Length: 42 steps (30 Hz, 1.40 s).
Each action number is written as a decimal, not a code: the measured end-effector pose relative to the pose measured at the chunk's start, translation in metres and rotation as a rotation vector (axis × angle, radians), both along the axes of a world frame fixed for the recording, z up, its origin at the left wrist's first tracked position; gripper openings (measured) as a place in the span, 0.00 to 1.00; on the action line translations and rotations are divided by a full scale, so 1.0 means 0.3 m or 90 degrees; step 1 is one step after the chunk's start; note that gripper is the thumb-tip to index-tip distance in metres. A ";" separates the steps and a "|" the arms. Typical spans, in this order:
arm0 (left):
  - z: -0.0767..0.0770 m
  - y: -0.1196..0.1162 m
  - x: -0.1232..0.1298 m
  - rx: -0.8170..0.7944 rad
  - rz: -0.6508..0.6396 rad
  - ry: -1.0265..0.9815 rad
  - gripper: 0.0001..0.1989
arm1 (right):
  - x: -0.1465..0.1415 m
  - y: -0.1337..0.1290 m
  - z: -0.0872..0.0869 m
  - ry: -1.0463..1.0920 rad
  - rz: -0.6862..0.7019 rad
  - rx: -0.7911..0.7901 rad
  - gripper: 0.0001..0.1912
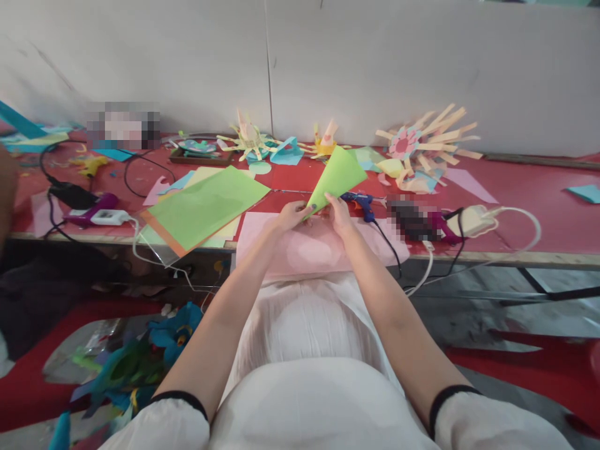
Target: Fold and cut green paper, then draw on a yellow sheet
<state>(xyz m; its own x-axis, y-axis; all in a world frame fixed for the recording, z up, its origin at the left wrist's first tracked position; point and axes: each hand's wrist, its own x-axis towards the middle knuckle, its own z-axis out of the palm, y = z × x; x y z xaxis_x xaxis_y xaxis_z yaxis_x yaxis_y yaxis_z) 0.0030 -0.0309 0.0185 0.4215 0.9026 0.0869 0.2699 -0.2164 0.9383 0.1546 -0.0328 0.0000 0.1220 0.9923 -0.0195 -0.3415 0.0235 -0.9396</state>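
Green paper cone (338,175) is rolled to shape, wide end up & away, over pink sheet (323,256) at near edge of desk (510,219); can't tell if seam's stuck. Flat green sheet (206,209) lies uncurled to L; blue glue gun (362,204) lies unheld, just R of cone. Both forearms reach fwd, angled inward. L hand (293,215) pinches near tip, R hand (338,212) lower R side; each grip approx. closed on paper.
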 end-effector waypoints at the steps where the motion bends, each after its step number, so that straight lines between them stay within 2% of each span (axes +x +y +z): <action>1: -0.001 0.005 0.000 -0.006 0.007 -0.011 0.16 | -0.001 -0.001 0.000 -0.006 0.013 0.000 0.22; 5: -0.011 0.034 -0.003 0.002 0.092 -0.065 0.14 | -0.007 -0.015 0.004 -0.102 0.028 0.036 0.21; 9: -0.021 0.045 -0.006 0.013 0.185 -0.069 0.15 | -0.016 -0.052 0.015 -0.280 -0.083 0.153 0.20; 12: -0.025 0.042 -0.007 0.020 0.170 -0.061 0.14 | -0.028 -0.083 0.024 -0.454 -0.124 0.248 0.22; 16: -0.032 0.052 -0.009 0.044 0.151 -0.046 0.16 | -0.050 -0.100 0.027 -0.623 -0.112 0.249 0.25; 27: -0.030 0.059 -0.005 0.045 0.151 -0.034 0.15 | -0.063 -0.089 0.017 -0.746 -0.154 0.252 0.28; 42: -0.031 0.049 -0.004 0.052 0.163 -0.031 0.17 | -0.066 -0.084 0.016 -0.828 -0.154 0.253 0.25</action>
<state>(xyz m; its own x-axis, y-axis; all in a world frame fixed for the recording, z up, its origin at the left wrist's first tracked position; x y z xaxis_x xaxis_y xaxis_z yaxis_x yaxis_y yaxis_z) 0.0018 -0.0162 0.0092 0.1737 0.9686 0.1782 0.2808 -0.2221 0.9337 0.1348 -0.0580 0.0048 0.0024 0.8561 0.5168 0.8187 0.2951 -0.4926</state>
